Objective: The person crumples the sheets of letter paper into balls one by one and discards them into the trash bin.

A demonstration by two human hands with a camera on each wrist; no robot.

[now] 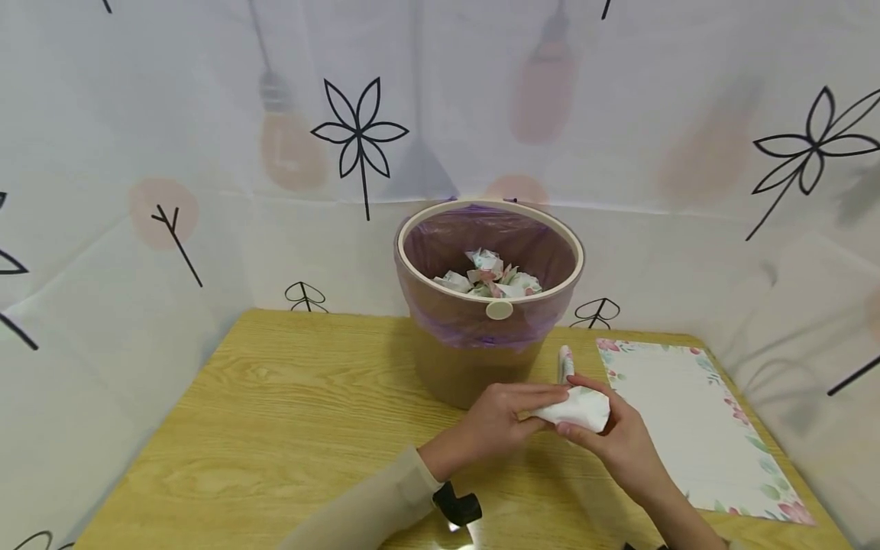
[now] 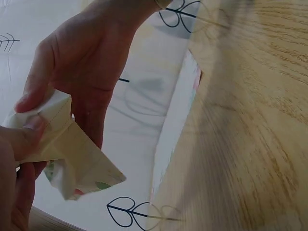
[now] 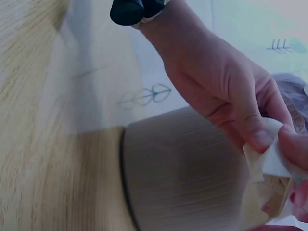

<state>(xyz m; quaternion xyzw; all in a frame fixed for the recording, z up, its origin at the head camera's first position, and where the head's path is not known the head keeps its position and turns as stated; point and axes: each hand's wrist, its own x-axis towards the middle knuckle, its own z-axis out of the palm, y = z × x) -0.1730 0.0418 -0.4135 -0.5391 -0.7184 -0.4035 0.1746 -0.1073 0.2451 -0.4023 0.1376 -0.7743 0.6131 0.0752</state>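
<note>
Both hands hold one crumpled piece of white floral paper [image 1: 580,409] above the table, just in front of the bin. My left hand [image 1: 505,416] pinches its left side between thumb and fingers. From the other side, the thumb and fingers of my right hand [image 1: 626,439] grip it. The left wrist view shows the folded paper [image 2: 91,166] with a pointed corner sticking out below the right hand [image 2: 91,57]. In the right wrist view, the left hand [image 3: 216,77] pinches the paper [image 3: 262,163] close to the right thumb [image 3: 294,147].
A brown bin [image 1: 447,367] with a pale rim and purple liner stands at the table's back; crumpled papers [image 1: 484,267] lie inside. A flat flower-bordered sheet [image 1: 701,428] lies on the right of the wooden table [image 1: 275,428]. Patterned cloth [image 1: 206,114] hangs behind.
</note>
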